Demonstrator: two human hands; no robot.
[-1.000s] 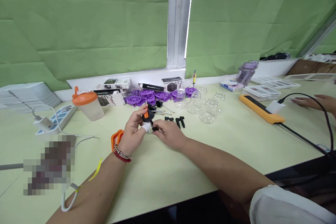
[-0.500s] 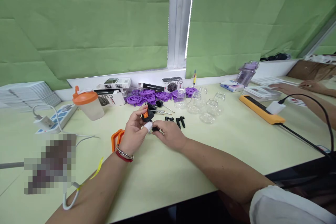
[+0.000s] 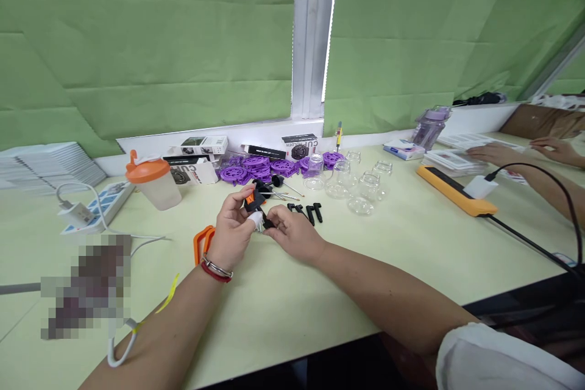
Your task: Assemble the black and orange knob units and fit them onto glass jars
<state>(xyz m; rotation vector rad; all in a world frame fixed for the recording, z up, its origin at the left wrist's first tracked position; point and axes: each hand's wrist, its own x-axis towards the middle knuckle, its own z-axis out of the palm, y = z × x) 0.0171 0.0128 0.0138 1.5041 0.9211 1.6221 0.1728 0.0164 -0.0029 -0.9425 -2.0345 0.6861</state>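
Note:
My left hand [image 3: 234, 222], its thumb wrapped in a white cover, is closed round a black-and-orange plastic part [image 3: 253, 198]. Close beside it, my right hand [image 3: 295, 233] pinches a small black piece [image 3: 267, 221] against the near end of that part; whether the two are joined I cannot tell. Several black L-shaped handles [image 3: 314, 213] lie just beyond my right hand. Behind both hands are black knobs with thin metal rods [image 3: 278, 181]. Orange loop-shaped pieces [image 3: 202, 242] rest on the table by my left wrist.
Purple openwork discs [image 3: 256, 166] are piled at the back near printed boxes [image 3: 201, 170]. Clear jars [image 3: 361, 195] stand right of centre. An orange-lidded cup [image 3: 158, 186] is at left, an orange power strip [image 3: 450, 192] at right. Another person's hands [image 3: 491, 152] are at far right.
The black-and-orange part has tilted slightly in my left hand. My right fingers have shifted a little, so more of the small black piece shows between the hands.

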